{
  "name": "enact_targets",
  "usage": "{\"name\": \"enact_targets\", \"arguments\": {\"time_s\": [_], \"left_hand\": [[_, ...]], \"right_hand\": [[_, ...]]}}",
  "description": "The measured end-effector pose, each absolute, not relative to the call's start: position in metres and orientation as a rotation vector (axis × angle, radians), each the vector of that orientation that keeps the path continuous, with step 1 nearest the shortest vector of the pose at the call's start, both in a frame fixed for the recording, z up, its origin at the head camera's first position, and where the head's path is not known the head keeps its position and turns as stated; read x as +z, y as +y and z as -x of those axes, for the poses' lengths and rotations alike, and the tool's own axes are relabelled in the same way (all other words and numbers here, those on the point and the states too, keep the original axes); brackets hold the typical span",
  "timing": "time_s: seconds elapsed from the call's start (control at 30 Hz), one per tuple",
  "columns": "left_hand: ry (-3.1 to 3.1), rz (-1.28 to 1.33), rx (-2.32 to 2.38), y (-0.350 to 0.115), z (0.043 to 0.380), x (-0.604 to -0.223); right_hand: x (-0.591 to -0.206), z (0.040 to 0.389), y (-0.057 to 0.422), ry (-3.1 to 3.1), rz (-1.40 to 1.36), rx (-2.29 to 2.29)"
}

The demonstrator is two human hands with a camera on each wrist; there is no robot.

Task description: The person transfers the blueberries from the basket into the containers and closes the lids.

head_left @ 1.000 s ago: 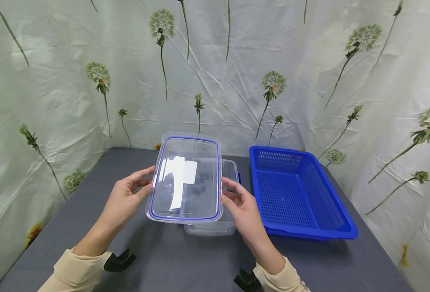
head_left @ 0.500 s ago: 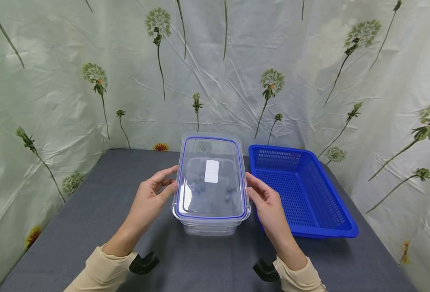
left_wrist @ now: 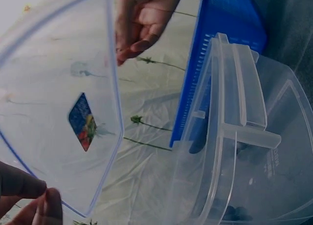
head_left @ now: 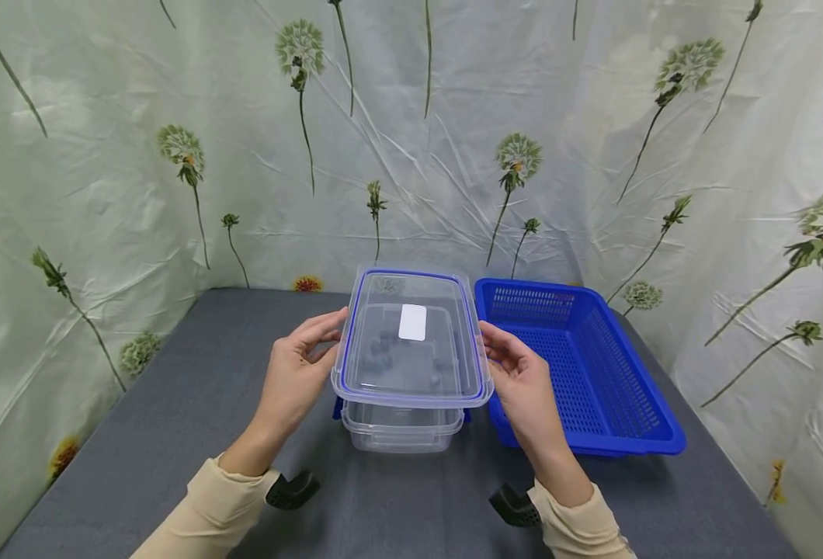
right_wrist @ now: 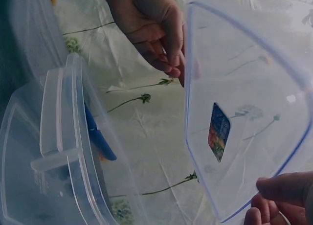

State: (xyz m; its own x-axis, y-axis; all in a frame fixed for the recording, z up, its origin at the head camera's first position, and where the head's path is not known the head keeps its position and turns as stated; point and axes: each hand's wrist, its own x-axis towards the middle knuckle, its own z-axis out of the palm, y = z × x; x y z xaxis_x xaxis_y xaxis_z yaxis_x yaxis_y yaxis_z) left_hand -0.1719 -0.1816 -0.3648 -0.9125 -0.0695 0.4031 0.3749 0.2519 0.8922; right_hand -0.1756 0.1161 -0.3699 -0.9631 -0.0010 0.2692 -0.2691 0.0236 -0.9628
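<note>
Both hands hold a clear plastic lid (head_left: pixel 397 388) with a blue seal and a white-backed label (head_left: pixel 413 322). The left hand (head_left: pixel 293 380) pinches its left edge, the right hand (head_left: pixel 526 384) its right edge. Beneath it, on the table, stands a clear food container (head_left: pixel 401 442); the wrist views show a gap between the two. Blue flaps (head_left: pixel 467 415) show at the container's sides. A few small dark things lie in it, too blurred to name. The left wrist view shows the label's coloured face (left_wrist: pixel 82 122) through the lid; the container (left_wrist: pixel 288 137) is on the right.
A blue plastic basket (head_left: pixel 544 380) with perforated walls stands just right of the container. The grey tabletop (head_left: pixel 244 326) extends left and in front. A white curtain (head_left: pixel 439 155) with dandelion prints hangs behind and at the sides.
Held by both hands, the lid has moved right from beside and partly over the container to above it. Since half a second ago its near edge has risen, uncovering the container's front rim.
</note>
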Motion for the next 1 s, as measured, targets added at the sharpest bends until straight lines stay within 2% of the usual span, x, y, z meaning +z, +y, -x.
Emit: {"name": "enact_targets", "arguments": {"time_s": [0.47, 1.0], "left_hand": [[-1.863, 0.398, -1.623, -0.173, 0.184, -0.365], [-1.939, 0.416, -1.381, -0.163, 0.194, -0.362]], "right_hand": [[-0.365, 0.19, 0.117, -1.986, -0.325, 1.753], [-0.347, 0.209, 0.121, -2.026, -0.365, 1.632]]}}
